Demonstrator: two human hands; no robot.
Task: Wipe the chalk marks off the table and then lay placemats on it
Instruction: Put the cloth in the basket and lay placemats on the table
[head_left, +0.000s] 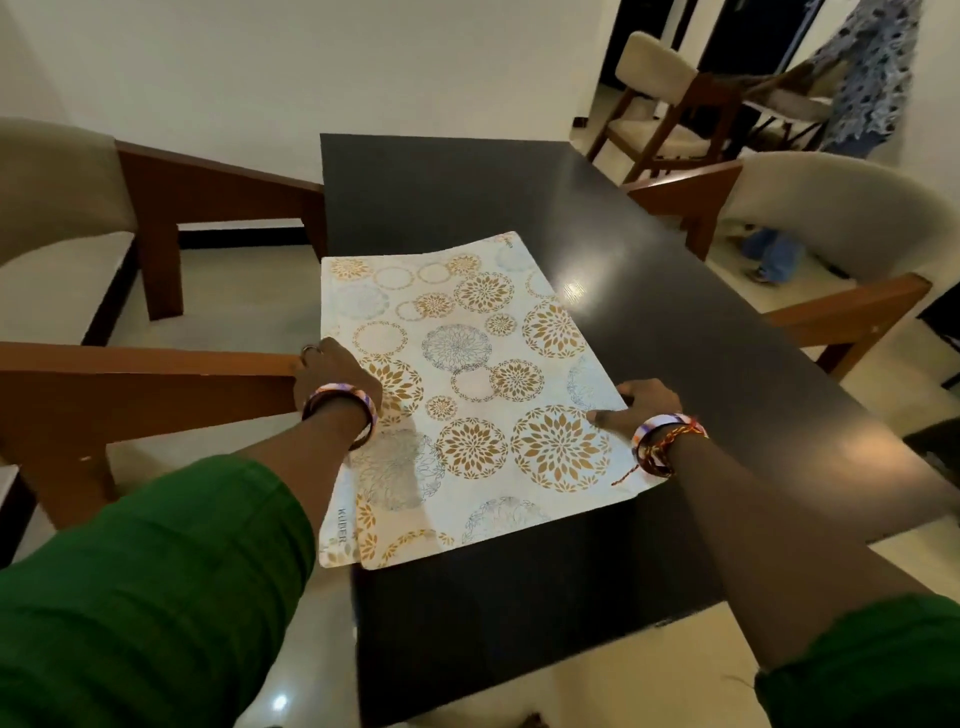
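A small stack of white placemats (457, 374) with gold and grey floral circles lies on the left part of the dark table (675, 338). The lower mats stick out at the stack's near left corner. My left hand (332, 379) grips the stack's left edge, which overhangs the table's left side. My right hand (641, 402) holds the right edge, thumb on top. No chalk marks show on the tabletop.
Cushioned wooden chairs stand at the left (156, 218), the near left (130, 384) and the right (831, 228) of the table. Another chair (660, 88) stands further back. A person's legs (769, 254) show behind the right chair.
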